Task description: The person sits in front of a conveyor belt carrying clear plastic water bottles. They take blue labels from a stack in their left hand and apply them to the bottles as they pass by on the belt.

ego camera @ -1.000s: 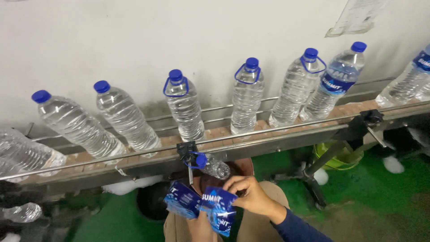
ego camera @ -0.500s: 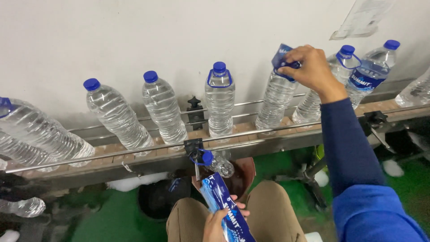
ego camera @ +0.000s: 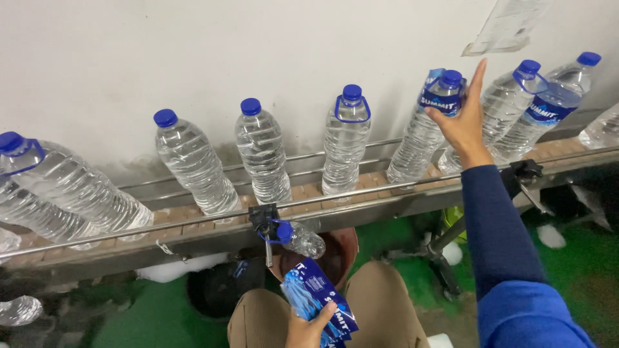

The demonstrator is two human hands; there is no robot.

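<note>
Clear water bottles with blue caps stand in a row on a conveyor (ego camera: 361, 196) along a white wall. My right hand (ego camera: 465, 115) is raised against the bottle (ego camera: 422, 138) at upper right, fingers spread, touching the blue label sleeve (ego camera: 440, 98) around its neck. My left hand (ego camera: 308, 328) sits low over my lap and grips a stack of blue label sleeves (ego camera: 316, 299). A bottle (ego camera: 344, 145) with a blue carry handle stands just left of my right hand. Two unlabelled bottles (ego camera: 261, 154) follow further left.
A small bottle (ego camera: 298, 237) hangs on its side from a bracket (ego camera: 263, 219) on the conveyor rail. A brown bucket (ego camera: 338, 248) sits below it on the green floor. Labelled bottles (ego camera: 548, 103) stand at the right. A paper sheet (ego camera: 506, 26) hangs on the wall.
The bottles have travelled right along the conveyor. My right hand took a sleeve from the stack, lifted it to a bottle's neck, and now has its fingers spread with the sleeve on the neck.
</note>
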